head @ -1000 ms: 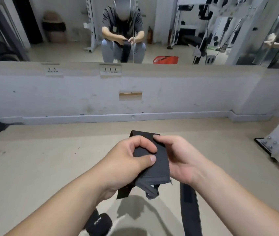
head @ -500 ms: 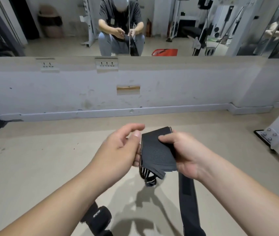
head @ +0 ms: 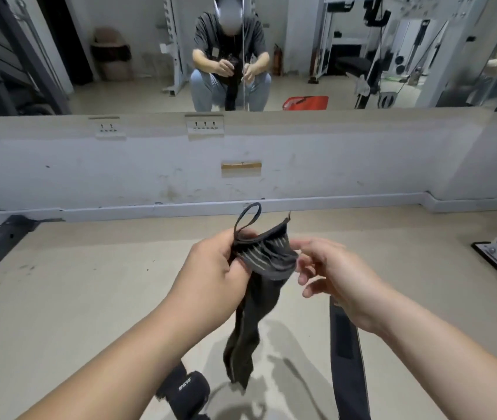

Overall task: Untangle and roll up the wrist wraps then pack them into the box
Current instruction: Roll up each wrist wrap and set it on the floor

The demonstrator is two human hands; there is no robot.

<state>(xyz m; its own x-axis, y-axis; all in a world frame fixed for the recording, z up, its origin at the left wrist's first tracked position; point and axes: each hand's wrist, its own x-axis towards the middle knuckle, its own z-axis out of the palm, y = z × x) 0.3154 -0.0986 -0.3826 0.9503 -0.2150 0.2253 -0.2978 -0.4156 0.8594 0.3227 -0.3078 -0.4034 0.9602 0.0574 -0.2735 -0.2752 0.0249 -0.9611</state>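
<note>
Wrap (head: 263, 262): black, with pale stripes on its bunched upper end. It is held up in the air over the floor (head: 59, 298), at the middle of the head view. A thin thumb loop (head: 247, 218) stands up from its top edge. Below the bunched part, a twisted length hangs straight down, its lower tip clear of the floor.

Left hand (head: 210, 268): grips the wrap's upper left edge, with the fingers curled into the fabric at the base of the loop.

Right hand (head: 332, 271): just right of the wrap, fingers loosely spread and a little bent, none closed on the fabric. The forefinger tip lies at the wrap's right edge; whether it touches cannot be told.

Strap (head: 345, 359): black and flat, hanging down under the right wrist and running off the bottom of the frame. Its top end is hidden behind the wrist.

Roll (head: 186, 392): a black rolled wrap with white lettering, lying on the floor near the bottom edge, below the left forearm.

Wall (head: 89, 171): low and white, with sockets (head: 204, 125) near its top.

Mirror (head: 301, 50): above the wall; shows a crouched person with both hands at a dark wrap, gym racks, and a red bag (head: 306, 103) on the floor.
</note>
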